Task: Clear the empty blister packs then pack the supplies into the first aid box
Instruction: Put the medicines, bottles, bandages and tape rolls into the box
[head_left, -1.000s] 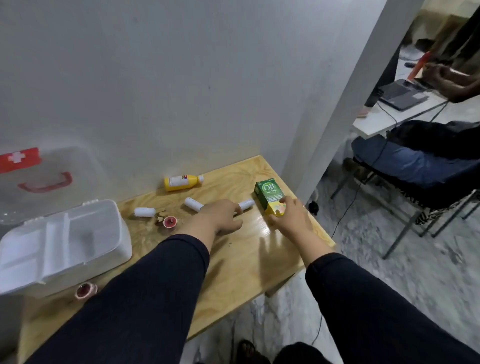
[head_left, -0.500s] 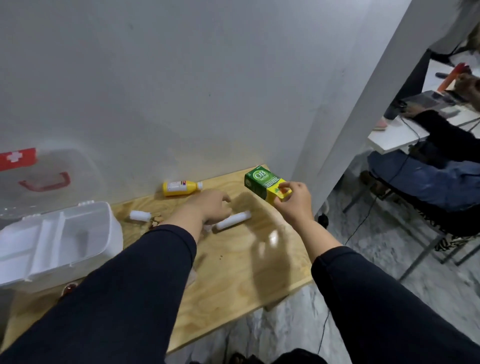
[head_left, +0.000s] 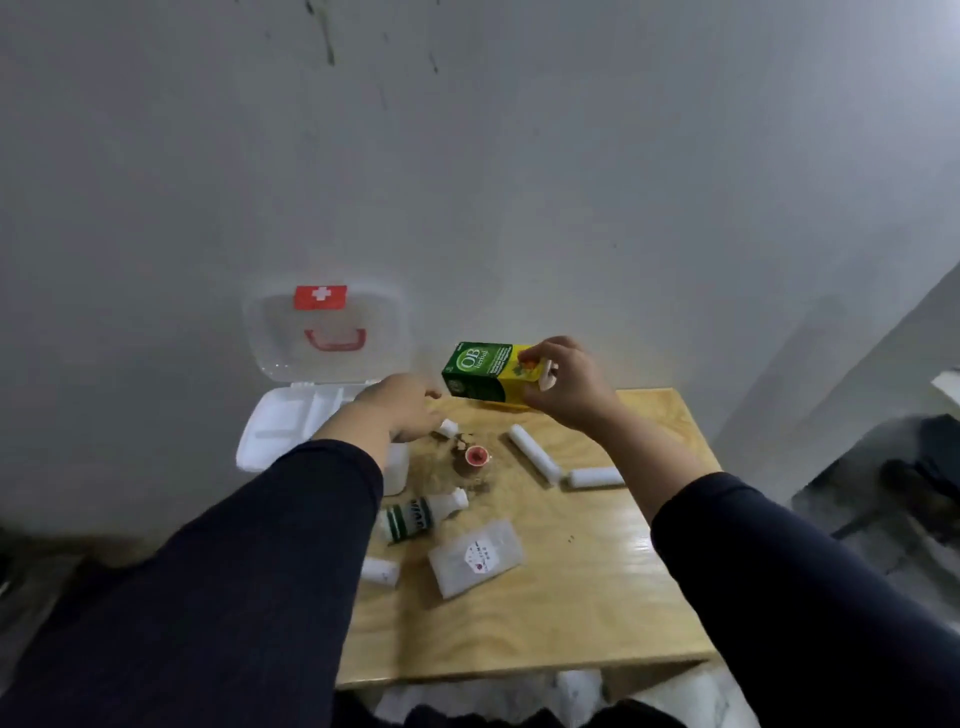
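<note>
The green-and-yellow medicine carton was pinched at one end by the right hand (left hand loosely curled, empty); it could be tipped short of the first aid box.

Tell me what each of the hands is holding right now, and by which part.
The right hand grips the green and yellow OB Herbal box by its yellow end, lifted above the table. The left hand appears to hold nothing.
</note>
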